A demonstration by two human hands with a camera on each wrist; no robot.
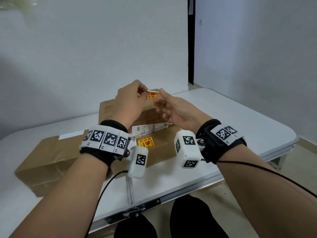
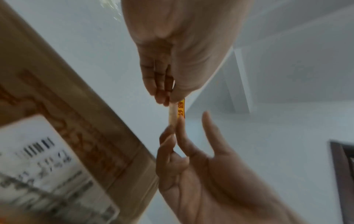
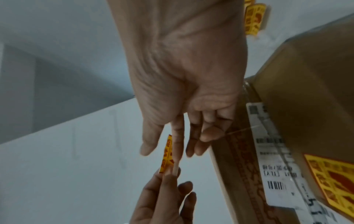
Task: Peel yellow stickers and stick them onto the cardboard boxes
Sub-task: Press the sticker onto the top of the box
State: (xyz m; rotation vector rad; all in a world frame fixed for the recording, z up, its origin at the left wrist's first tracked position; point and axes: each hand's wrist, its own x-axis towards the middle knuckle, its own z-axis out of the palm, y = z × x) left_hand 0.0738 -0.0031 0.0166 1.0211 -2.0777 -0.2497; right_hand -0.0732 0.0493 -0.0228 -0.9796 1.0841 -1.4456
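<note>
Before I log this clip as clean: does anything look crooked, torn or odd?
Nothing stands out. Both hands, left and right, pinch a yellow sticker above the boxes; another sticker lies flat on the near box.

We hold both forearms raised in front of us, wrists strapped with marker bands. Our left hand (image 1: 130,98) has thumb and fingertips pressed together in a pinch. Our right hand (image 1: 173,107) faces it closely, palm turned left, forefinger extended, other fingers loosely curled.
</note>
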